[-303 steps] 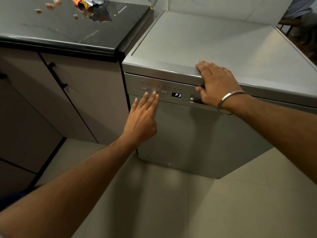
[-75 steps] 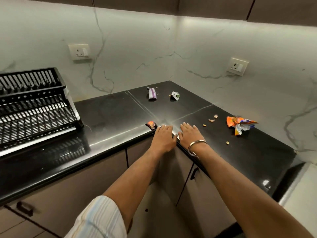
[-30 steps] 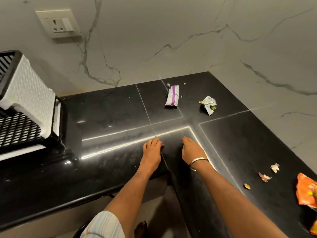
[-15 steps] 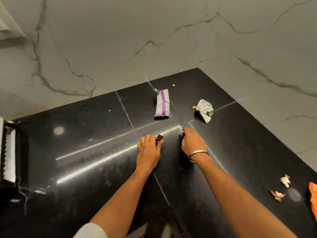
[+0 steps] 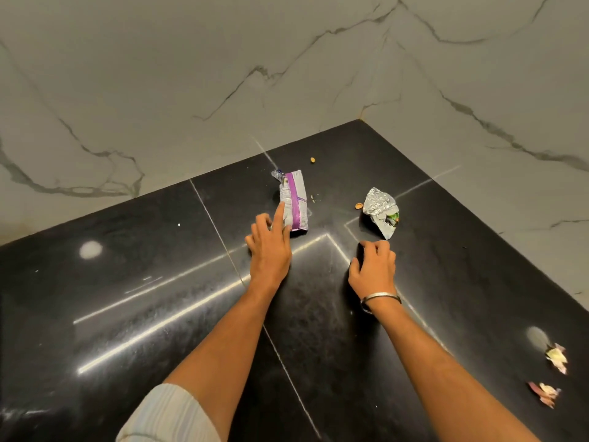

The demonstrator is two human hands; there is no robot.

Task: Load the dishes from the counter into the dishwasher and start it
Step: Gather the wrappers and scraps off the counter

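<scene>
left hand: the left hand (image 5: 269, 250) is stretched out over the black counter (image 5: 134, 282); index finger straight and its tip touching the left edge of the purple wrapper (image 5: 294, 202); the other fingers are curled in a bit, and there seems to be something small tucked between them, but it's too tiny to make out, so can't honestly tell if it's holding anything

right hand: the right hand (image 5: 373, 266) sits palm down on the counter; fingers bent, tips pressing on the stone just short of the crumpled foil wrapper (image 5: 381, 210); not touching it, nothing in the grip; metal bangle (image 5: 379, 299) on the wrist

purple wrapper: flat silver packet with a purple stripe, lying lengthwise toward the back corner; a few crumbs (image 5: 313, 197) just to its right

foil wrapper: scrunched up, bit of green showing inside; a nut shell piece (image 5: 359, 205) right beside its left edge; another bit (image 5: 313, 159) lies farther back near the wall

right edge: two small peel scraps (image 5: 556, 358) near the counter's right side, well apart from both hands

counter: glossy black slabs meeting in a corner, light streaks reflecting off them; marble-look wall (image 5: 223, 74) behind

dishes: none in this view, just wrappers and scraps; dishwasher not in shot either

sleeve: pale striped sleeve (image 5: 169, 416) pushed up on the left arm
</scene>
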